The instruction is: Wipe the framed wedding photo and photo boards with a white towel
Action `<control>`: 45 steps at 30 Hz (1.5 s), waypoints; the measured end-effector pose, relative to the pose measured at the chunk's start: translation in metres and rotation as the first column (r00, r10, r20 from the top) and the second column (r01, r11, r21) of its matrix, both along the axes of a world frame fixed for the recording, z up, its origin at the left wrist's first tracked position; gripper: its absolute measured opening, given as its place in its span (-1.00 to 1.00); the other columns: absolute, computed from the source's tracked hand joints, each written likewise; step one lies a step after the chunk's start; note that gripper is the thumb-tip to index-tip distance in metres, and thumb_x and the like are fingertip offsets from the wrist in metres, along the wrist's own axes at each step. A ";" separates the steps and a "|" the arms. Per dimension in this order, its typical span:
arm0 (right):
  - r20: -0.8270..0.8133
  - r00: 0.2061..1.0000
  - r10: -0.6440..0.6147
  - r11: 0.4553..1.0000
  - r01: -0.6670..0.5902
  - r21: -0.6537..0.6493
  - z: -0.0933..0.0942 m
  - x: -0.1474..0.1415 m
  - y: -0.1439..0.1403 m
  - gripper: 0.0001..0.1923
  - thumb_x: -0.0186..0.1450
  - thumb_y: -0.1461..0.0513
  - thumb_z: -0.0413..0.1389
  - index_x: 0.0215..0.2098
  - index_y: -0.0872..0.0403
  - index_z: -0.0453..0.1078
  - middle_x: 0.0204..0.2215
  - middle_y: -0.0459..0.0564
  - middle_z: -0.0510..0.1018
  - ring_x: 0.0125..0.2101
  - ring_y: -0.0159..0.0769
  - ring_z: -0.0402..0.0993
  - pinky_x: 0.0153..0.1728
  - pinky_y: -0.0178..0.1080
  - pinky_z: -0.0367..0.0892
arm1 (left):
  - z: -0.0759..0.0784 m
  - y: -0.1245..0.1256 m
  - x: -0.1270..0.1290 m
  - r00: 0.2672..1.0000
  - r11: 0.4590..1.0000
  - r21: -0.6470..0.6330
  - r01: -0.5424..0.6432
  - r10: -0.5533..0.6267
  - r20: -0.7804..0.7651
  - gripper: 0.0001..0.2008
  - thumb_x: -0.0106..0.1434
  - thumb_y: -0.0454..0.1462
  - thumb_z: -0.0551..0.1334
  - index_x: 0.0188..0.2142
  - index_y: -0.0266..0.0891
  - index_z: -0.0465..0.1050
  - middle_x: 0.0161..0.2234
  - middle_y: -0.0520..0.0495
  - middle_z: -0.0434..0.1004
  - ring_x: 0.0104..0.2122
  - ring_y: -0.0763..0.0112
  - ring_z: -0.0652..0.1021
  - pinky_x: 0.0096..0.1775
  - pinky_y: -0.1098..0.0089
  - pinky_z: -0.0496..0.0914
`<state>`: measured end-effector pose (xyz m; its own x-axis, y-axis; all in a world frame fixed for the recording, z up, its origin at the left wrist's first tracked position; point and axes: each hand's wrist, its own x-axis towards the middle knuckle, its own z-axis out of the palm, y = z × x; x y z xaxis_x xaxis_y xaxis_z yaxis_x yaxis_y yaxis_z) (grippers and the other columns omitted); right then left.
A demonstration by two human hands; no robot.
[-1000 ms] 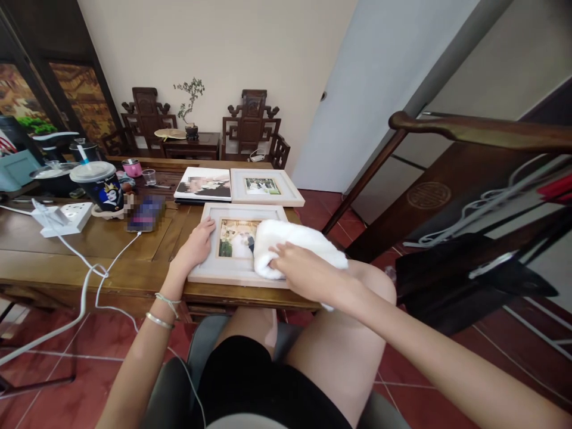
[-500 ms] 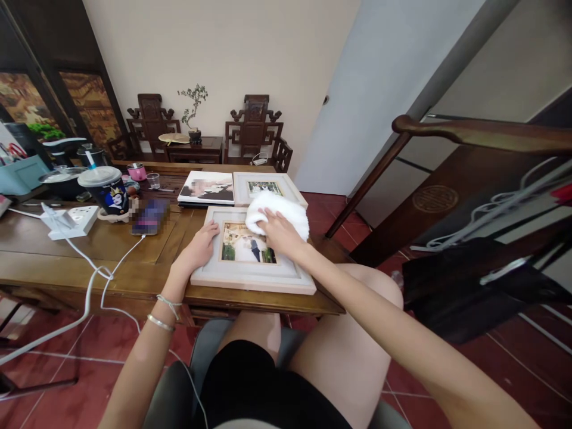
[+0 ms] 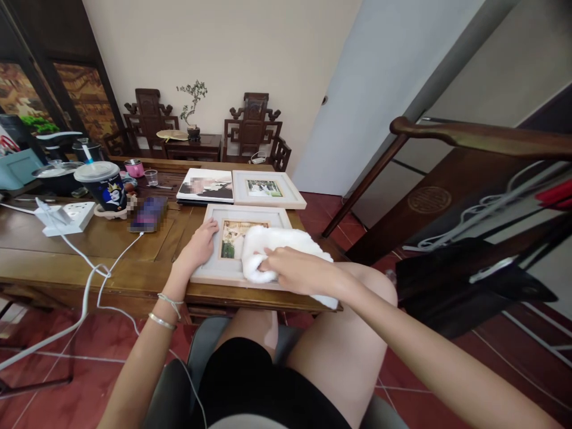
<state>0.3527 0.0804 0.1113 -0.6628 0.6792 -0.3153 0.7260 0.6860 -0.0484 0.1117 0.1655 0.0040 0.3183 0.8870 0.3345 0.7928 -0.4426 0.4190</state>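
A pale wooden picture frame (image 3: 214,274) with a photo under glass lies flat at the near edge of the brown wooden table (image 3: 89,250). My left hand (image 3: 199,245) rests flat on the frame's left border, fingers spread. My right hand (image 3: 292,269) presses a white cloth (image 3: 279,241) onto the lower right part of the frame, covering most of the photo. Part of the cloth hangs past the frame's right corner.
Behind it lie a second frame (image 3: 268,189) and a photo print (image 3: 205,185). To the left are a phone (image 3: 147,214) on a white cable, a power strip (image 3: 67,217), a lidded cup (image 3: 100,186) and pots. A dark wooden chair frame (image 3: 469,134) stands to the right.
My right hand has drawn the white cloth from the frame's far right corner back toward me, over the photo. My left hand has stayed on the left border.
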 end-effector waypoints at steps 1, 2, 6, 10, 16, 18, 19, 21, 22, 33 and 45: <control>-0.022 1.000 0.021 0.999 -0.022 -0.033 0.005 -0.001 -0.005 -0.62 0.12 0.52 -0.08 -0.31 0.14 0.51 -0.36 0.13 0.59 -0.23 -0.12 0.51 -0.24 -0.25 0.28 | 0.001 -0.001 0.000 1.000 1.000 -0.001 -0.001 0.001 -0.002 -0.49 0.18 -0.51 -0.02 0.07 -0.37 0.46 0.20 -0.26 0.39 0.28 0.16 0.29 0.28 0.09 0.18; -0.049 0.998 0.035 0.998 -0.037 -0.051 0.008 -0.002 -0.008 -0.62 0.12 0.51 -0.08 -0.31 0.13 0.51 -0.38 0.10 0.58 -0.25 -0.14 0.51 -0.25 -0.26 0.27 | 0.001 -0.001 0.000 1.000 1.000 -0.003 -0.001 0.001 -0.005 -0.49 0.19 -0.51 -0.02 0.07 -0.37 0.46 0.20 -0.26 0.38 0.28 0.16 0.28 0.28 0.09 0.18; -0.127 0.992 0.001 1.000 -0.004 -0.018 -0.007 -0.015 0.001 -0.53 0.15 0.51 -0.10 -0.12 0.11 0.50 -0.11 0.15 0.58 -0.07 -0.10 0.48 -0.13 -0.22 0.30 | -0.001 0.001 -0.001 1.000 1.000 -0.004 0.018 -0.018 0.005 -0.49 0.18 -0.50 -0.02 0.07 -0.36 0.46 0.19 -0.25 0.39 0.28 0.17 0.28 0.28 0.08 0.18; -0.153 0.987 -0.047 0.984 0.071 0.162 -0.038 -0.033 0.038 -0.39 0.16 0.55 -0.10 0.15 0.19 0.35 0.34 0.23 0.14 0.33 0.04 0.00 0.21 0.05 0.07 | -0.001 0.001 0.001 0.999 1.000 -0.014 0.023 -0.023 0.026 -0.56 0.26 -0.44 -0.03 0.04 -0.33 0.46 0.18 -0.24 0.41 0.29 0.17 0.27 0.28 0.07 0.18; -0.190 0.973 -0.129 0.947 0.177 0.266 -0.047 -0.068 0.105 -0.42 0.24 0.51 -0.06 0.22 0.18 0.27 0.41 0.15 -0.08 0.36 0.24 -0.25 0.21 0.34 -0.04 | 0.012 -0.012 0.005 0.975 0.998 0.044 0.037 -0.045 0.216 -0.50 0.44 -0.16 -0.11 0.27 -0.36 0.14 0.26 -0.30 0.27 0.27 0.23 0.29 0.27 0.17 0.15; -0.159 0.979 -0.125 0.954 0.162 0.253 -0.044 -0.080 0.108 -0.46 0.28 0.48 -0.06 0.21 0.15 0.29 0.41 0.13 -0.06 0.35 0.30 -0.24 0.18 0.42 -0.06 | 0.016 -0.015 0.006 0.964 0.999 0.042 0.025 -0.035 0.265 -0.45 0.44 -0.10 -0.11 0.31 -0.35 0.05 0.32 -0.29 0.17 0.31 0.23 0.22 0.29 0.18 0.10; -0.150 0.981 -0.122 0.959 0.155 0.236 -0.042 -0.085 0.104 -0.47 0.30 0.47 -0.07 0.21 0.14 0.29 0.40 0.13 -0.02 0.34 0.32 -0.21 0.16 0.44 -0.04 | 0.017 -0.016 0.006 0.960 0.999 0.036 0.026 -0.035 0.278 -0.43 0.44 -0.08 -0.12 0.32 -0.34 0.03 0.33 -0.28 0.14 0.32 0.23 0.19 0.30 0.18 0.08; -0.153 0.981 -0.117 0.969 0.146 0.199 -0.036 -0.092 0.087 -0.48 0.31 0.46 -0.09 0.21 0.14 0.29 0.36 0.18 0.09 0.32 0.30 -0.10 0.14 0.42 0.05 | 0.018 -0.017 0.006 0.954 0.999 0.025 0.042 -0.048 0.296 -0.41 0.44 -0.06 -0.14 0.33 -0.34 0.03 0.34 -0.25 0.12 0.33 0.23 0.17 0.31 0.19 0.06; -0.148 0.983 -0.108 0.975 0.134 0.176 -0.032 -0.094 0.075 -0.47 0.30 0.47 -0.09 0.21 0.16 0.29 0.33 0.22 0.15 0.29 0.29 -0.02 0.12 0.38 0.11 | 0.018 -0.018 0.006 0.952 0.999 0.020 0.047 -0.051 0.302 -0.41 0.44 -0.04 -0.15 0.33 -0.33 0.03 0.34 -0.24 0.12 0.34 0.24 0.16 0.31 0.20 0.05; 0.059 0.998 0.026 1.000 -0.026 0.008 0.014 -0.057 -0.006 -0.67 0.25 0.45 -0.06 -0.17 0.20 0.51 -0.18 0.24 0.59 -0.16 -0.04 0.54 -0.27 -0.21 0.32 | 0.007 -0.011 0.006 0.976 0.999 -0.032 -0.031 0.037 0.215 -0.53 0.43 -0.15 -0.07 0.22 -0.32 0.24 0.24 -0.28 0.32 0.26 0.16 0.31 0.27 0.13 0.15; -0.081 0.996 0.031 0.991 -0.020 0.130 -0.012 -0.074 -0.025 -0.57 0.19 0.46 -0.07 -0.08 0.17 0.50 0.16 0.24 0.40 0.13 0.10 0.28 0.01 0.01 0.26 | 0.007 -0.015 0.003 0.988 1.000 -0.019 -0.022 0.024 0.151 -0.46 0.20 -0.51 -0.04 0.14 -0.29 0.35 0.17 -0.22 0.43 0.29 0.17 0.27 0.26 0.10 0.20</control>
